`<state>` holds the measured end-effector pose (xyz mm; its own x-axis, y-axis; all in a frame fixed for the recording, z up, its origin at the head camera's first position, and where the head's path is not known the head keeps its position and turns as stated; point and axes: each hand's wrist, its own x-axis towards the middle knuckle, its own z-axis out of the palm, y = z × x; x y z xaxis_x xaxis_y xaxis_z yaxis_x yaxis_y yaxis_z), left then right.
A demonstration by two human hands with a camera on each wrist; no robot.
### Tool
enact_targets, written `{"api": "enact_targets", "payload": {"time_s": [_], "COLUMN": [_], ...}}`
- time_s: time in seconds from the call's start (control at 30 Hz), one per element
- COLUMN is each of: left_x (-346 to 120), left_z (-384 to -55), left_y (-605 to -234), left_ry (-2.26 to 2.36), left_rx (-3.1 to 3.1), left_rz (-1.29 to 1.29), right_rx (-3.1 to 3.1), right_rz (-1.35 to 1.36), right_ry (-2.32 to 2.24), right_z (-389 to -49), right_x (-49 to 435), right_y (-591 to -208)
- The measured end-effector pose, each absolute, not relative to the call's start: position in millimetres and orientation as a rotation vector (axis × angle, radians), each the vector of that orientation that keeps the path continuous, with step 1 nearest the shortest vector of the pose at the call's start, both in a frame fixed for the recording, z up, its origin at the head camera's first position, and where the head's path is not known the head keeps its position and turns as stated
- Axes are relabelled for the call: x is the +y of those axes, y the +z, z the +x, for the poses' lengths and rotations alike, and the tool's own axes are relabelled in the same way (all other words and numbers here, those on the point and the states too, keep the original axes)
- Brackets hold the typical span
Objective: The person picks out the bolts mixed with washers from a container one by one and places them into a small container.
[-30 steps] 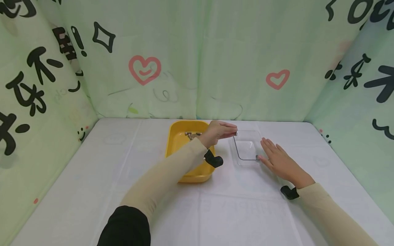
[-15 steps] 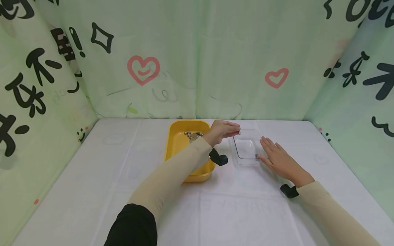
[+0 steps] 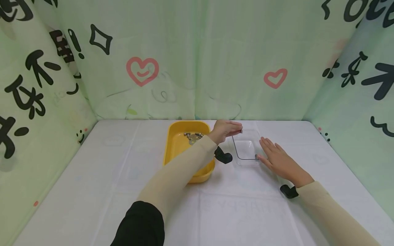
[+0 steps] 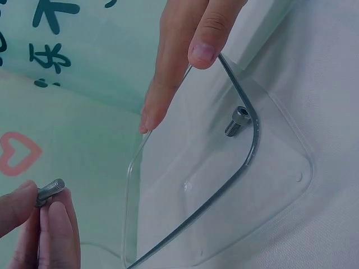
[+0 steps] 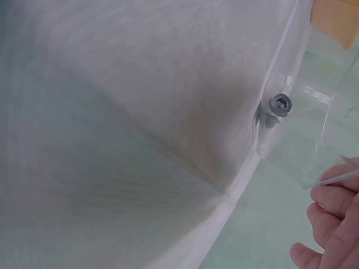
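Near 11 o'c. of the clear box (image 3: pixel 243 159), up by its far rim and apart from it, a short bolt (image 4: pixel 55 189) is pinched btwn thumb and fingers of the L hand (image 3: pixel 227 131). L fingers point to approx. 3 o'c.; L sleeve (image 3: pixel 178 171), cream, runs diagonally up from 7 o'c. and passes over the yellow tray (image 3: pixel 201 178). R hand (image 3: pixel 281 164) sits at approx. 4 o'c. of the box, fingers straight and angled to 11 o'c., laid against the box's R side. Inside the box, at its 5 o'c. corner, second bolt (image 4: pixel 238 120) leans head-up, close to the R thumb.

Tray is at 9 o'c. of the box; loose hardware (image 3: pixel 193 137), i.e. bolts & flat metal pcs, lies toward its 12 o'c. end. Narrow strip of white cloth (image 3: pixel 227 212) separates tray wall & box rim; widest stretch of cloth spreads approx. 5 to 8 o'c. Far table edge is close at 12 o'c., w/ printed green curtain (image 3: pixel 172 51) rising right behind; side curtains flank at 10 & 2. Dark wrist mount (image 3: pixel 223 156) hangs under L wrist, betwn tray and box.
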<state>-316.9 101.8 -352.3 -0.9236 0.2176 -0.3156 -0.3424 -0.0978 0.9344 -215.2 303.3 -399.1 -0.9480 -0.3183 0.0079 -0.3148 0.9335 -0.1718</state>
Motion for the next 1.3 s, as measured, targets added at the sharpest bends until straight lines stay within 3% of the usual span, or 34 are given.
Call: {"api": "enact_targets", "payload": {"time_s": [1.3], "left_x": [143], "left_z": [-315], "left_y": [-366], "left_ry": [2.028], "left_rx": [1.914], "left_rz": [-0.170], "right_rx": [3.079], "right_rz": [-0.488], "right_ry": [-0.254], "right_z": [-217], "right_x": [304], "right_y": [-402]}}
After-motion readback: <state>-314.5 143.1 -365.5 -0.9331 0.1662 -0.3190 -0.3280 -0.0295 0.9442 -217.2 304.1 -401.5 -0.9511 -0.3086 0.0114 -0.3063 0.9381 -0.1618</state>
